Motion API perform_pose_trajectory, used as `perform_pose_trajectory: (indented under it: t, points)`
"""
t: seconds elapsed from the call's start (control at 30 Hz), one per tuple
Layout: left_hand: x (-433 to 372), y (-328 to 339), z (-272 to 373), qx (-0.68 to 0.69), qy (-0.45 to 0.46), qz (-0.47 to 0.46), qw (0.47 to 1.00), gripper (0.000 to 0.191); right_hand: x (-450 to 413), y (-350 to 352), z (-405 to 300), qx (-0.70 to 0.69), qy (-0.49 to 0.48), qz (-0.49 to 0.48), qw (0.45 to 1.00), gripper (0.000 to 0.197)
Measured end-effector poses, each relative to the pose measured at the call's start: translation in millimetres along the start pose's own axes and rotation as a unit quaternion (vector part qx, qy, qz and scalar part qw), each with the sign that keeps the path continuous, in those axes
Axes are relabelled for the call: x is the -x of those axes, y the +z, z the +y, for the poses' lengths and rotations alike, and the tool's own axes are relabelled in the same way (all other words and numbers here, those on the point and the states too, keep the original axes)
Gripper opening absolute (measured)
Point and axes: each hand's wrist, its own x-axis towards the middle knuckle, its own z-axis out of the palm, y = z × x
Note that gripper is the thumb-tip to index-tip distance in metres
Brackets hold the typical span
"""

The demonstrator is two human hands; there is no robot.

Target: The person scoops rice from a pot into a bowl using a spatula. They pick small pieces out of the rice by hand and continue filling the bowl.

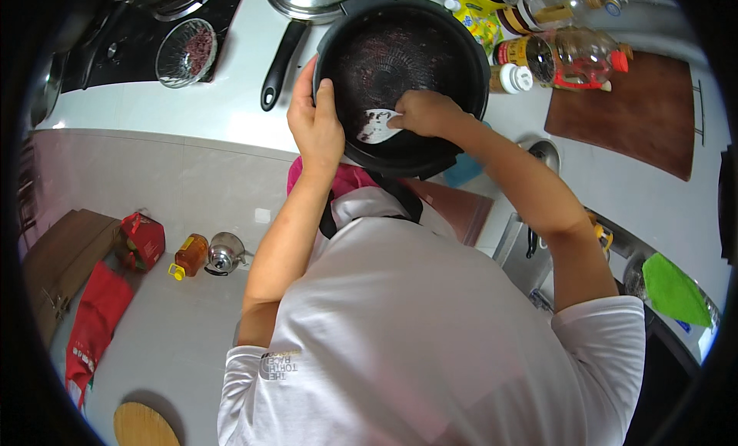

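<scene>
A black inner cooking pot (403, 48), tilted so that its inside faces me, is held over the counter's front edge. My left hand (317, 117) grips its left rim, thumb on the near side. Inside the pot, my right hand (429, 112) pinches a white rice paddle (379, 126) against the lower wall. Dark reddish bits stick to the paddle. A thin dark red residue shows on the pot's floor. To the left, a clear glass bowl (185, 54) holds dark red grains at the edge of the black cooktop.
A lidded pan with a black handle (283, 65) stands behind the pot's left side. Right of it are a spice jar (513, 78), several bottles (542, 54) and a brown cutting board (625, 114). A sink (522, 255) lies at my right, near a green cloth (676, 289).
</scene>
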Motion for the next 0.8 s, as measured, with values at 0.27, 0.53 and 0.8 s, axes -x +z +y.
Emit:
perform_pose_trajectory:
  t: [0.27,0.53,0.8]
  points:
    - [3,-2,-3,0.006,0.012,0.001,1.000,0.033,-11,1,-1,-0.059,0.017,-0.016,0.998,0.034]
    - [5,-6,-7,0.024,-0.012,0.003,1.000,0.034,-24,14,-7,-0.313,0.054,-0.074,0.945,0.027]
    - [3,-4,-3,0.030,-0.018,-0.006,0.999,0.035,-21,2,-4,-0.174,0.006,0.001,0.985,0.029]
